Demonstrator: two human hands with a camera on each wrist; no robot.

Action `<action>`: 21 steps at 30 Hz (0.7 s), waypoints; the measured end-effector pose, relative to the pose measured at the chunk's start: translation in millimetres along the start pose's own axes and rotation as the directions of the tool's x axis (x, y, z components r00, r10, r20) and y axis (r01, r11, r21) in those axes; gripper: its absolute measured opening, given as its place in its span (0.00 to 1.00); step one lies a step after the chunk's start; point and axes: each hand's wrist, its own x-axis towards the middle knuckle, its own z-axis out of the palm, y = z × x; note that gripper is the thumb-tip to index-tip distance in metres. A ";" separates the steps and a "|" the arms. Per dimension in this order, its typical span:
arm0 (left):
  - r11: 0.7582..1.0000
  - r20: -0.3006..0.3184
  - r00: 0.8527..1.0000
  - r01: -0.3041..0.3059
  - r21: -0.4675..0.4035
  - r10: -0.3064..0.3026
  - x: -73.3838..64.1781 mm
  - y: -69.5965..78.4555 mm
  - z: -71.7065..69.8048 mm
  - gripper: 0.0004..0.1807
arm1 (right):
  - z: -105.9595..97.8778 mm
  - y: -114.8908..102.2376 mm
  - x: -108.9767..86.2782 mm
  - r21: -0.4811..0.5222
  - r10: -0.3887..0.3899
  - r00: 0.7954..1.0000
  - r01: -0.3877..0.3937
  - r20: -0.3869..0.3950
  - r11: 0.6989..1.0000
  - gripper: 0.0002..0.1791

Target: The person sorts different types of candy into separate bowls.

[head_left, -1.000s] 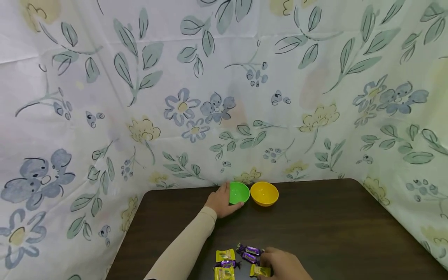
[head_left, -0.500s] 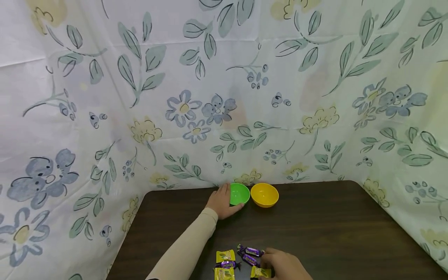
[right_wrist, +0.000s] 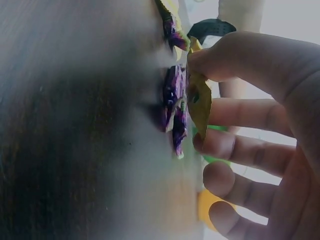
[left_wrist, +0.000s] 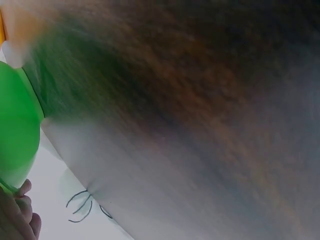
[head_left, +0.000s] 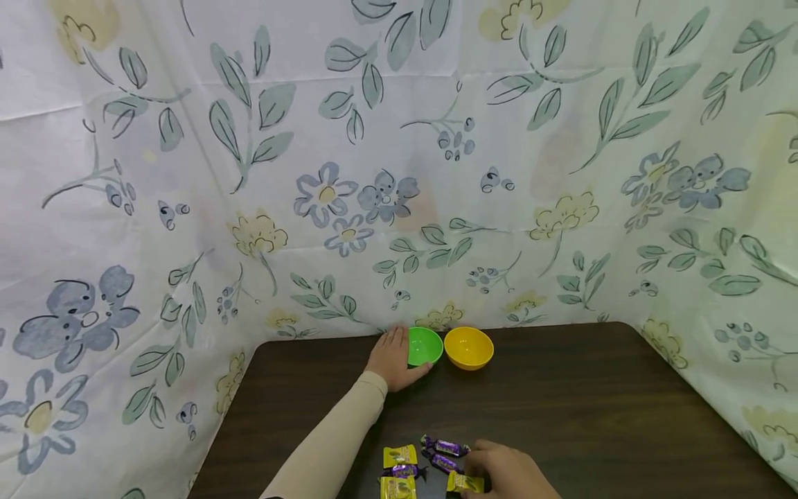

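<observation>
At the back edge of the table, my left hand [head_left: 391, 361] holds the green bowl [head_left: 426, 345] from its left, thumb along the front and fingers around the far side. The left wrist view shows fingertips [left_wrist: 24, 200] at the bowl's rim. My right hand [head_left: 506, 470] pinches a yellow-wrapped candy [right_wrist: 200, 102] between thumb and fingers, low at the near side of the table. Two purple-wrapped candies [head_left: 447, 463] lie just left of it. Further left, two yellow-wrapped candies [head_left: 400, 455] lie with a purple-wrapped candy [head_left: 404, 471] between them.
A yellow bowl [head_left: 469, 348] stands close on the green bowl's right. The dark wooden table [head_left: 592, 402] is bordered behind and at the sides by a floral cloth [head_left: 386, 159].
</observation>
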 end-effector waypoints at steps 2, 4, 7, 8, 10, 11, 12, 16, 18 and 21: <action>1.000 -0.004 1.000 0.002 0.009 -0.002 0.9 -0.9 2.9 0.60 | -1.4 0.2 -0.1 0.010 0.007 1.000 -0.007 -0.001 1.000 0.10; 1.000 -0.004 1.000 0.006 0.014 -0.006 1.4 -1.3 5.1 0.60 | -3.7 0.8 -0.2 0.010 0.007 1.000 -0.007 -0.010 1.000 0.10; 1.000 0.002 1.000 0.008 0.012 -0.009 1.5 -0.9 5.9 0.60 | -8.5 3.3 -1.1 -0.003 0.007 0.999 -0.007 -0.039 1.000 0.09; 1.000 0.009 1.000 0.009 0.014 -0.009 1.1 -0.6 5.9 0.61 | -10.2 4.4 -1.9 -0.008 -0.001 0.998 0.001 -0.055 1.000 0.09; 1.000 0.009 1.000 0.007 0.012 -0.007 0.7 0.0 4.6 0.60 | -14.3 6.6 -3.6 -0.022 -0.018 0.995 0.016 -0.094 1.000 0.09; 1.000 0.007 1.000 0.004 0.014 -0.005 0.5 0.2 3.5 0.60 | -16.7 7.6 -4.2 -0.034 -0.028 0.993 0.024 -0.117 0.999 0.09; 1.000 0.006 1.000 0.003 0.018 -0.003 0.6 0.2 3.2 0.60 | -19.1 8.3 -4.6 -0.049 -0.039 0.989 0.033 -0.143 0.998 0.09; 1.000 -0.012 1.000 -0.004 0.023 0.004 1.9 -0.8 4.2 0.59 | -28.0 10.8 -3.3 -0.173 -0.138 0.948 0.091 -0.287 0.981 0.09; 0.999 -0.009 1.000 -0.003 0.034 0.003 2.9 -1.5 6.7 0.60 | -31.1 12.3 -1.3 -0.235 -0.178 0.916 0.096 -0.360 0.967 0.09; 0.999 -0.007 1.000 -0.001 0.044 0.002 3.8 -2.2 9.1 0.60 | -34.2 15.3 2.2 -0.269 -0.192 0.878 0.076 -0.437 0.960 0.09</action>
